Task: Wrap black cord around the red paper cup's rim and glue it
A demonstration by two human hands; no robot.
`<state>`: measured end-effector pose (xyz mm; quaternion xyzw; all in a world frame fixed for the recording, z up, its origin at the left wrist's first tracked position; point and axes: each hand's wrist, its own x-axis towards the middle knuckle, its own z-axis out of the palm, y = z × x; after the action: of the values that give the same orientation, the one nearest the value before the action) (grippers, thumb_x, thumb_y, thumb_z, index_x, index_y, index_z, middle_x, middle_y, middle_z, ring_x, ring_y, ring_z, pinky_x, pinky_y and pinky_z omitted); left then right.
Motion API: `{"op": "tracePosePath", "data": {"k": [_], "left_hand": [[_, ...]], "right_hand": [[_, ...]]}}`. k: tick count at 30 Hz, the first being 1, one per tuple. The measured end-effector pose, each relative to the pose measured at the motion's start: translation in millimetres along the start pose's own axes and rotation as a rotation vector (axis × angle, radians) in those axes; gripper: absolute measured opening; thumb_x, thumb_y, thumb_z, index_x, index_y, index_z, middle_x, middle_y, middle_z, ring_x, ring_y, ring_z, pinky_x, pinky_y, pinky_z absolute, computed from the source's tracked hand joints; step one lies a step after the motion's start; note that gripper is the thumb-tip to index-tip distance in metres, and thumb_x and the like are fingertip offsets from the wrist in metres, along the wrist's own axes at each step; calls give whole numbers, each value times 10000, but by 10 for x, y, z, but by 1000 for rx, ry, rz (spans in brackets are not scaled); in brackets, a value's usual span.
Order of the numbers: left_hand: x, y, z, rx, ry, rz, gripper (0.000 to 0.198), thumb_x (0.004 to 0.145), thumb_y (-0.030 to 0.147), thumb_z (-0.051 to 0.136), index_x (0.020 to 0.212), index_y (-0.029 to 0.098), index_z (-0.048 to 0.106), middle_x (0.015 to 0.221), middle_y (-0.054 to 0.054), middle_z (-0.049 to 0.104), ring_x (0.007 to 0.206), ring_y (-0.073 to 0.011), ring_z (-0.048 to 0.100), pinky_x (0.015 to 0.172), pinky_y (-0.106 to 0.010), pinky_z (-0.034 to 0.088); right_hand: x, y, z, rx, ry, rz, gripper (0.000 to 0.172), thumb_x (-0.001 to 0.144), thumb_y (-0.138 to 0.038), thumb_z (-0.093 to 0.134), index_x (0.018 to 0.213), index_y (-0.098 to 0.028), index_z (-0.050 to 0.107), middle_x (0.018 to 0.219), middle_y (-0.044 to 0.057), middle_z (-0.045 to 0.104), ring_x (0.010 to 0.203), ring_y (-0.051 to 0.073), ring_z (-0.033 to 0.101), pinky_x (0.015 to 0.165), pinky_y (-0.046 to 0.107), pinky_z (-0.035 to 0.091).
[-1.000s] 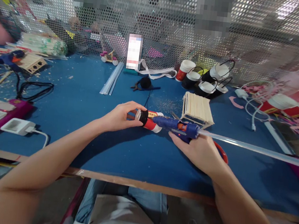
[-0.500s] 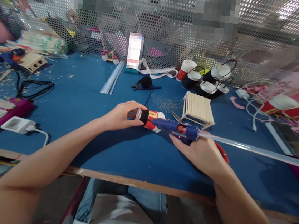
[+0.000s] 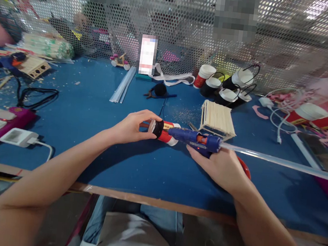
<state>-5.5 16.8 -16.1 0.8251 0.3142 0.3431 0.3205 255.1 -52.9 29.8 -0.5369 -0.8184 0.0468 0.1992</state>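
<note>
Lying sideways, red cup point(image 3: 166, 138) juts rightward from left grip point(image 3: 135, 127)

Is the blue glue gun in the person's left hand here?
No, the right hand holds the blue glue gun, while the left hand holds the red-and-white cup by its black end.

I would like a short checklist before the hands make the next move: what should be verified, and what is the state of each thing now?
1. Left hand holds the red-and-white cup: ok, at the end with the black band.
2. Right hand holds the glue gun: ok.
3. Glue stick loaded: ok, it extends from the gun's rear.
4. Nozzle aimed at the band: ok.
5. Nozzle touching the band: cannot tell, too small to see.
6. Glue hot enough: cannot tell from the picture.
</note>
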Motion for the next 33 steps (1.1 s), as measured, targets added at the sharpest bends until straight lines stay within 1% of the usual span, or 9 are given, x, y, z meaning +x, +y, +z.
{"op": "tracePosePath", "data": {"k": [3,8,14,18,22,24,28,31,33], "left_hand": [[-5,-8,-3,1,-2,22,421,757,251,702,1156,193,581,1199,-117,576,1072,-223,624,882,-401,585],[-9,-24,-11,4,-12,59,425,762,248,703,1164,190,577,1206,-121,576,1101,-224,614,898,-390,580],[-6,-15,-22,36,-34,99,421,770,261,699,1165,189,574,1210,-130,570,1139,-226,590,891,-372,579],[-6,8,-30,55,-51,133,413,777,249,694,1167,196,568,1215,-139,573,1150,-231,582,854,-354,587],[2,30,-43,124,-54,183,398,785,261,688,1156,177,571,1198,-153,589,1141,-240,587,900,-382,558],[8,37,-51,161,-58,215,390,790,268,683,1150,166,571,1191,-157,596,1150,-244,581,933,-393,536],[16,41,-63,212,-73,255,382,800,271,673,1152,166,565,1189,-155,600,1152,-237,577,952,-388,515],[17,38,-64,234,-74,262,382,803,272,670,1155,170,561,1192,-151,599,1150,-232,578,958,-385,506],[17,39,-64,241,-76,266,379,804,272,668,1152,169,561,1193,-150,599,1151,-231,577,957,-380,504]], "right_hand": [[16,-23,-41,-16,-31,-19,251,837,-321,475,792,-191,685,533,30,559,497,176,538,473,291,387],[11,-34,-30,77,28,52,210,832,-306,502,779,-196,672,497,11,536,473,166,530,465,284,386],[39,16,-56,49,15,-8,201,807,-327,531,781,-213,693,390,-31,371,424,156,446,448,285,320],[53,13,-72,38,-10,22,244,831,-326,491,742,-200,681,377,-38,317,412,151,413,446,288,308],[44,35,-38,12,-1,10,271,847,-354,474,763,-203,682,355,-57,250,384,145,354,440,295,304],[45,42,-1,25,1,15,257,846,-338,476,755,-200,673,374,-45,318,402,150,394,445,296,324],[61,34,64,93,50,52,203,847,-312,500,747,-196,633,510,5,524,499,165,521,497,294,406],[64,39,79,130,34,68,211,853,-330,513,718,-206,617,499,2,538,489,162,533,484,284,421],[64,51,85,126,56,77,234,848,-360,532,684,-212,609,459,-8,519,455,160,523,461,283,419]]}}
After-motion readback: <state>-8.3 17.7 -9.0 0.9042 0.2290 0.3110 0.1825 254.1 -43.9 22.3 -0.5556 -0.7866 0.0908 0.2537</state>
